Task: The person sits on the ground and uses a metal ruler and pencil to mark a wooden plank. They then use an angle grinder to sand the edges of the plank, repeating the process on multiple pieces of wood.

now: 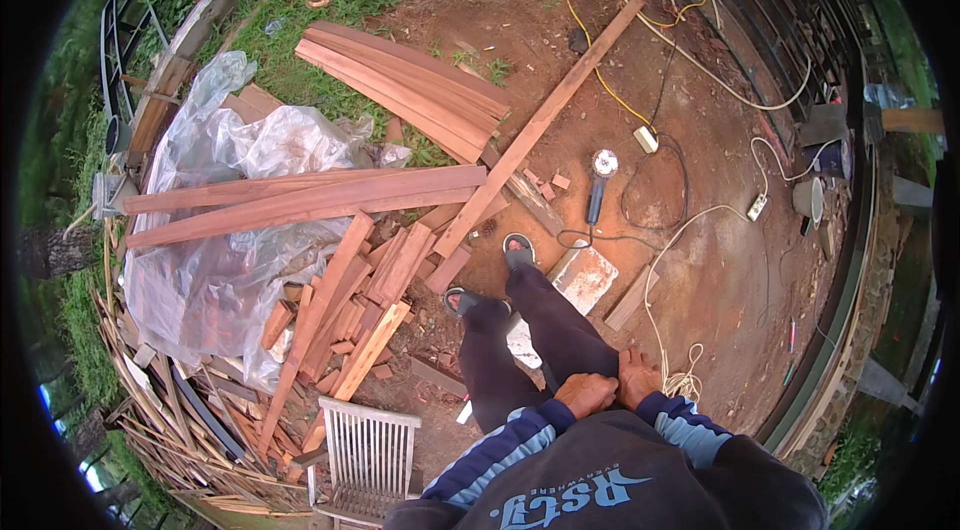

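Observation:
My left hand (587, 396) and my right hand (638, 378) are close together over my lap, at the front of my dark trousers (560, 340). The fingers of both are curled in, and whatever may lie inside them is hidden. Beyond my feet a long reddish-brown plank (545, 125) slants up to the right, apart from my hands. On the dirt to its right lies an angle grinder (600, 185) with a pale disc and a dark body. Beside my right leg is a pale, worn slab (588, 280).
Stacked planks (400, 85) and two long boards (310, 200) lie ahead and left, partly over plastic sheeting (210, 270). Offcuts (335, 325) and a slatted wooden chair (368, 445) are at left. A yellow cord (605, 85), power strip (646, 139) and pale cable (655, 300) cross the right.

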`<state>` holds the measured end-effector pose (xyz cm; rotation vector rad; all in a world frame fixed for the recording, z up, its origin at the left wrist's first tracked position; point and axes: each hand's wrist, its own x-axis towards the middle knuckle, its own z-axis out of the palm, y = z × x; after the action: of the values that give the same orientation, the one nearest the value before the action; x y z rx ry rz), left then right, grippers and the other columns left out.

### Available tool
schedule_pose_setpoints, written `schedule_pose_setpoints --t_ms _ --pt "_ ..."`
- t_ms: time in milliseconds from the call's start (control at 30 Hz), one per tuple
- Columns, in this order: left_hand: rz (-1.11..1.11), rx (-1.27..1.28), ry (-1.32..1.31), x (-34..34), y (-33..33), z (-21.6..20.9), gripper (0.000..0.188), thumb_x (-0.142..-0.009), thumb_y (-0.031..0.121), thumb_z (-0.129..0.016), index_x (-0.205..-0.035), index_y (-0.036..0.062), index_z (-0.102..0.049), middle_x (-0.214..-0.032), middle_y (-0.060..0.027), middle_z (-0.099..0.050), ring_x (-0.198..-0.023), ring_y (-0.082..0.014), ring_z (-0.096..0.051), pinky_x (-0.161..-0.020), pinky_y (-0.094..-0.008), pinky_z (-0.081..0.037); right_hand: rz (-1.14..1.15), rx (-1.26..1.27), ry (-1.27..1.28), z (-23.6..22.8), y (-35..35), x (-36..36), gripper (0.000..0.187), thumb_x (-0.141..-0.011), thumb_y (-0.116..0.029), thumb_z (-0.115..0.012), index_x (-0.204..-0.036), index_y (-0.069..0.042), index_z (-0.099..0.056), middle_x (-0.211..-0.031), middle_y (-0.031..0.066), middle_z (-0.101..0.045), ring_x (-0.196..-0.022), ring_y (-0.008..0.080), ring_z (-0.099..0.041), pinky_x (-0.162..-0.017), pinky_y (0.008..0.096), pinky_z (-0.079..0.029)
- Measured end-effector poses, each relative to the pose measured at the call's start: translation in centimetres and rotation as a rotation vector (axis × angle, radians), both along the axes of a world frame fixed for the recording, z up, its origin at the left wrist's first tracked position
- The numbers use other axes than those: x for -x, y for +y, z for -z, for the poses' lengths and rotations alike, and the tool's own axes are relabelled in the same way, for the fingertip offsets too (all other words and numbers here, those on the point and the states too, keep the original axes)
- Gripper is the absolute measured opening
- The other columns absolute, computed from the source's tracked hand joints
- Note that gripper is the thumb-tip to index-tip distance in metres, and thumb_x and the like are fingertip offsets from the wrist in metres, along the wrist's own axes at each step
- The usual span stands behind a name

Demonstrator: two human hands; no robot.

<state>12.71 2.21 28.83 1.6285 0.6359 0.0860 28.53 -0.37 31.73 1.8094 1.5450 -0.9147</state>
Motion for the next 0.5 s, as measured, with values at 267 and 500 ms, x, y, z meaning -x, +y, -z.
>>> schedule_pose_setpoints --t_ms 267,500 --pt "-0.476 0.237 -0.020 4.8 0.4 9.5 0.030 -0.092 0.034 -0.058 -0.099 0.0067 -0.066 -0.088 -0.0131 -0.067 -0.081 -0.0315 -0.064 -0.070 -0.0394 -0.050 0.017 0.227 0.437 1.5 -0.3 -5.3 0.072 -0.065 -0.022 -0.080 -0.123 0.002 -0.044 -0.126 0.0223 -0.048 -0.116 0.0371 -0.051 -0.093 0.0421 -0.047" --pt "-0.925 0.035 0.338 16.8 5.1 28.9 0.025 -0.087 0.029 -0.064 -0.093 0.0053 -0.068 -0.085 -0.0157 -0.066 -0.071 -0.0334 -0.064 -0.064 -0.0408 -0.051 0.149 -0.143 0.372 13.6 12.4 -5.2 0.040 -0.081 -0.006 -0.064 -0.118 0.002 -0.052 -0.110 0.0215 -0.059 -0.095 0.0317 -0.061 -0.083 0.0376 -0.050"
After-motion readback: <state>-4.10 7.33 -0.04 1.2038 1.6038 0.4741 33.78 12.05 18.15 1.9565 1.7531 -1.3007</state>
